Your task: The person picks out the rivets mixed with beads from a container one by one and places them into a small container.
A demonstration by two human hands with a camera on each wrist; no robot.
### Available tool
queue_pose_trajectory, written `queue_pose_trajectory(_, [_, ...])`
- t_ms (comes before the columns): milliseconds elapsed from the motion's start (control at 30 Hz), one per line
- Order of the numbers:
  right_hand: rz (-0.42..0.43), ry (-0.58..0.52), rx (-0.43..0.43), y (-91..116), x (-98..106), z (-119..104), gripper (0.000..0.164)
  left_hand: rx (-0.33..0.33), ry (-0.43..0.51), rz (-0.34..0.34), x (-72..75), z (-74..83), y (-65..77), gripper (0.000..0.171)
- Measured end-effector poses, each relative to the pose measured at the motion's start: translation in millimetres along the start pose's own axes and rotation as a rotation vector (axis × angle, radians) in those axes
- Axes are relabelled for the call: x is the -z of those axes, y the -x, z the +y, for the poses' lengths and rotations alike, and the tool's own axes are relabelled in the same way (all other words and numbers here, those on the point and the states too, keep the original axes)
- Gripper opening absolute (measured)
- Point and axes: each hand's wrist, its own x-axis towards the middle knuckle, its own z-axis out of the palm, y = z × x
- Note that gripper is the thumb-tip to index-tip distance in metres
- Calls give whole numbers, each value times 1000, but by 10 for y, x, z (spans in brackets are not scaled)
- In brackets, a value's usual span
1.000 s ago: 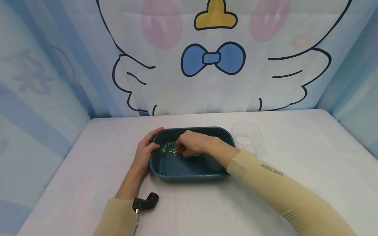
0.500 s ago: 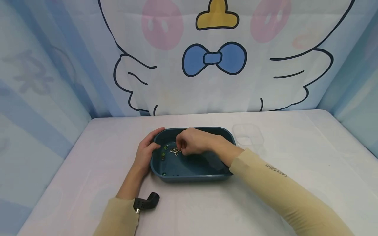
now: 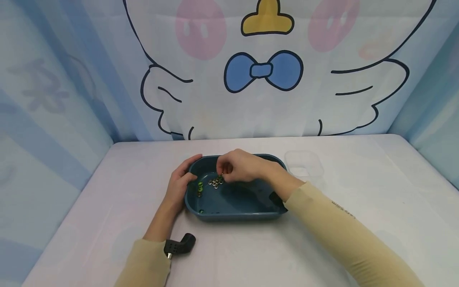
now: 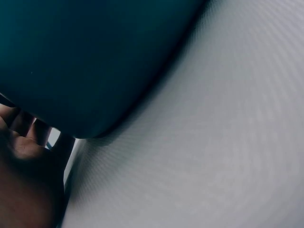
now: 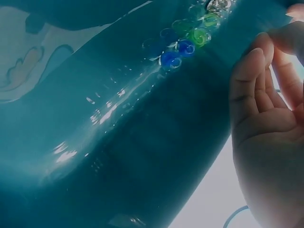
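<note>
In the head view, my left hand (image 3: 179,182) holds the left end of a dark blue-green tray (image 3: 236,217), thumb over the rim and fingers along the outside. My right hand (image 3: 239,165) is inside the tray, index finger and thumb pinching what seems to be a small bead, mostly hidden. Just below those fingertips lies a cluster of small gold-silver beads (image 3: 216,182). Green beads (image 3: 200,186) lie nearer my left thumb. Blue beads (image 5: 176,54) and bright green beads (image 5: 199,36) show in the right wrist view, to the left of the bent fingers.
A clear plastic container (image 3: 304,164) stands behind the tray's right end on the pale tablecloth (image 3: 229,255). A printed curtain (image 3: 261,107) hangs behind the table. A black wrist strap with its camera (image 3: 180,244) sits on my left wrist.
My right hand has risen a little and drawn back from the gold-silver beads, uncovering more of them. A green bead near the left thumb has shifted toward the tray's front. My left hand stays on the rim.
</note>
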Motion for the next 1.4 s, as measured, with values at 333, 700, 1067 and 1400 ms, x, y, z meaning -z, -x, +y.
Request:
queue_pose_trajectory(333, [51,-16,16,-4,33,-31,10,-2,-7,12,2,-6,-4,62])
queue_pose_trajectory(700, [152,-22,10,25,98,-55,10,-7,11,12,-14,4,0,62])
queue_pose_trajectory(1067, [244,-172,1,154,282,-139,10,-3,18,15,-7,12,3,63])
queue_pose_trajectory(1400, [320,-218,39,319,466,-177,8,9,24,24,-22,16,7,63])
